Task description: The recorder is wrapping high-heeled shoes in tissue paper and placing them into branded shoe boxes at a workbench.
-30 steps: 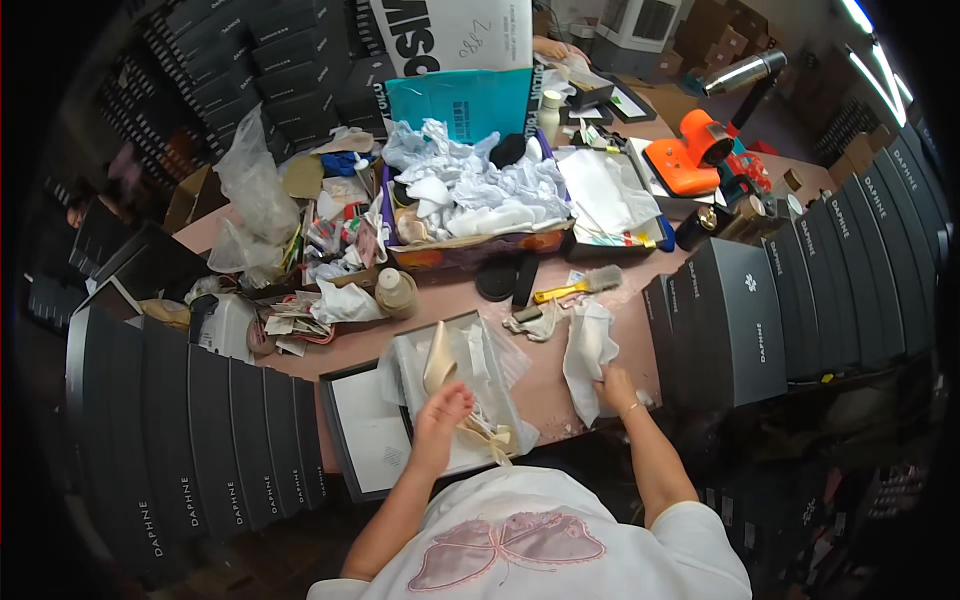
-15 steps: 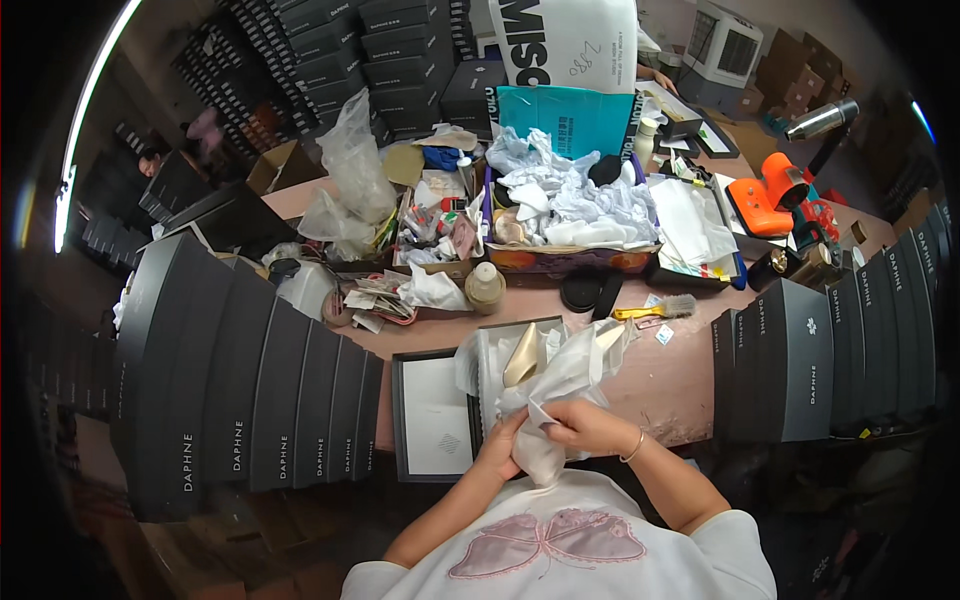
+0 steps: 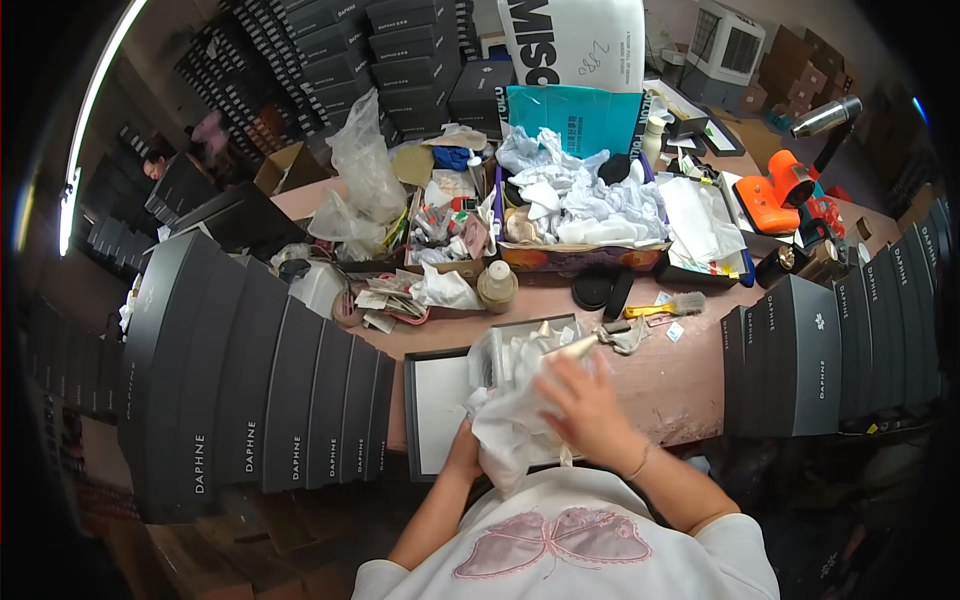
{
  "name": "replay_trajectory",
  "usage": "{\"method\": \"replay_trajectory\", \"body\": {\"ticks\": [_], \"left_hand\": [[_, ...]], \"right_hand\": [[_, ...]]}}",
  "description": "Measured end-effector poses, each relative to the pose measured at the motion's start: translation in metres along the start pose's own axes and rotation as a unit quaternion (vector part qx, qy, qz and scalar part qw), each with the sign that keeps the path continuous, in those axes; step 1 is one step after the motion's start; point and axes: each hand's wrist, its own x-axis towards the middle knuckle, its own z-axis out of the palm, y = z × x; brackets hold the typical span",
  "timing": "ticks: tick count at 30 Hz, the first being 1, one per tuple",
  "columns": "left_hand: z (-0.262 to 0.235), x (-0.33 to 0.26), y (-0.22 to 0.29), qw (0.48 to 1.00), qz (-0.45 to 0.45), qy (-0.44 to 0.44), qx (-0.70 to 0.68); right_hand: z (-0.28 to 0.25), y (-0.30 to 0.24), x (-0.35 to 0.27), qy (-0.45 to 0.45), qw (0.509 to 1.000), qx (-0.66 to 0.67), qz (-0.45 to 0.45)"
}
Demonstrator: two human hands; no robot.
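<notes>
Head view: white wrapping (image 3: 508,442) is held in the curled left hand (image 3: 466,452). At a pale shoe (image 3: 574,349), the right hand (image 3: 588,403) is loosely spread; its hold cannot be told.

1. The white wrapping (image 3: 505,430), thin, soft and crumpled, hangs bunched between the hands; the left hand (image 3: 465,450) grips its left edge, and its lower end droops to the right of that hand.
2. The pale cream shoe (image 3: 577,349) shows only a narrow, slanting part, just beyond the fingers of the right hand (image 3: 585,405); the rest is hidden.
3. The dark box (image 3: 558,320) lies open beyond both hands, largely covered by the wrapping.
</notes>
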Motion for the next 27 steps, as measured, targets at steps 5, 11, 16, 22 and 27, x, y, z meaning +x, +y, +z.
{"method": "replay_trajectory", "body": {"ticks": [5, 11, 16, 22, 27], "left_hand": [[-0.01, 0.002, 0.018, 0.98, 0.031, 0.135, 0.144], [-0.006, -0.016, 0.063, 0.841, 0.265, 0.444, 0.158], [0.121, -0.049, 0.142, 0.69, 0.552, 0.466, 0.053], [0.01, 0.009, 0.1, 0.53, 0.27, 0.075, 0.8], [0.006, 0.025, 0.07, 0.978, -0.115, -0.093, 0.144]], "right_hand": [[-0.042, 0.035, 0.009, -0.232, 0.969, 0.013, 0.089], [0.022, 0.086, -0.029, 0.013, 0.95, 0.261, 0.17], [0.03, 0.108, -0.051, 0.053, 0.737, 0.512, 0.438], [-0.013, 0.115, -0.04, 0.002, 0.861, 0.396, 0.32], [-0.044, 0.124, -0.012, -0.151, 0.849, 0.431, 0.267]]}}
